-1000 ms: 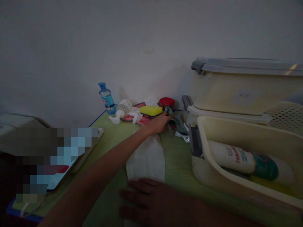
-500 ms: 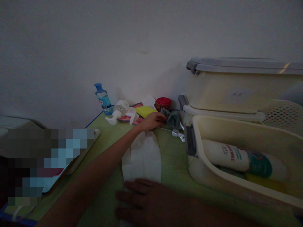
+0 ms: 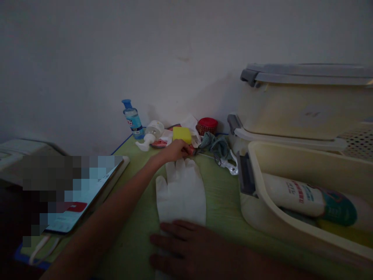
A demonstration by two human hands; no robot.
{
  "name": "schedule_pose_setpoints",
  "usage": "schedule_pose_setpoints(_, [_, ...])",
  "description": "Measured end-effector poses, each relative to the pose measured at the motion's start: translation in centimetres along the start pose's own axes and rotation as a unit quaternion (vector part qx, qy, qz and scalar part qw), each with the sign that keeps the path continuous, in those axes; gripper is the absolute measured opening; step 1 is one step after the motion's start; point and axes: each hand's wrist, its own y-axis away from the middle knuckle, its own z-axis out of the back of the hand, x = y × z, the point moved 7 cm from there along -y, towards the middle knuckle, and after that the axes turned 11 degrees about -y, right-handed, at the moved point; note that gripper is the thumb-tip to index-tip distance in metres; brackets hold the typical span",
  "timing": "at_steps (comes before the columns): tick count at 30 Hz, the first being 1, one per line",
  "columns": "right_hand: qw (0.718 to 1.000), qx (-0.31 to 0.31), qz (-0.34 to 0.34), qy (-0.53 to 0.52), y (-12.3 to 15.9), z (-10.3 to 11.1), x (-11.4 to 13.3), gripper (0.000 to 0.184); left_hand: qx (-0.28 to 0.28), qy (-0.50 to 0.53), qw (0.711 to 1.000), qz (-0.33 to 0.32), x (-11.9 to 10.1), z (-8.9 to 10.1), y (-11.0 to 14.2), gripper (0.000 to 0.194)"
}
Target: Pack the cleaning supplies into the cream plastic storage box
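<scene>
A white glove [image 3: 185,190] lies flat on the green tabletop with its fingers towards the wall. My right hand [image 3: 189,247] rests open on its cuff end, fingers spread. Just past the glove's fingertips, my left hand [image 3: 178,149] is curled closed. Its fingertips meet a red patterned cloth [image 3: 192,150], and what they grip, if anything, is hidden. A yellow sponge [image 3: 182,134] sits directly behind the left hand. To its right are a crumpled grey-green cloth [image 3: 216,144] and a clear plastic piece [image 3: 230,166].
Along the wall stand a blue bottle [image 3: 133,120], a pump bottle [image 3: 154,131] lying over, and a red-lidded jar [image 3: 207,126]. An open cream bin [image 3: 253,206] holding a white bottle [image 3: 294,190] is at right, before stacked lidded boxes [image 3: 291,109]. A tablet [image 3: 84,198] lies left.
My left hand has moved left from the grey-green cloth to in front of the sponge. The sponge has turned, and the glove's fingers now show spread out. My right hand stays on the glove.
</scene>
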Motion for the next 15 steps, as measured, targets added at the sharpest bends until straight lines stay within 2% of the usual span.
schedule_pose_setpoints(7, [1.0,0.002,-0.004,-0.014,-0.1,0.2,-0.1,0.044,0.025,0.004,0.999,-0.019,-1.3,-0.6,0.0,0.009])
schedule_pose_setpoints(11, [0.999,0.002,-0.009,-0.031,-0.2,0.3,-0.1,0.043,0.029,-0.008,1.0,-0.003,-1.7,-1.0,0.1,0.006])
schedule_pose_setpoints(15, [0.999,0.003,-0.012,-0.039,-0.2,0.3,0.0,0.044,0.017,-0.02,1.0,0.014,-1.7,-0.6,0.2,0.008])
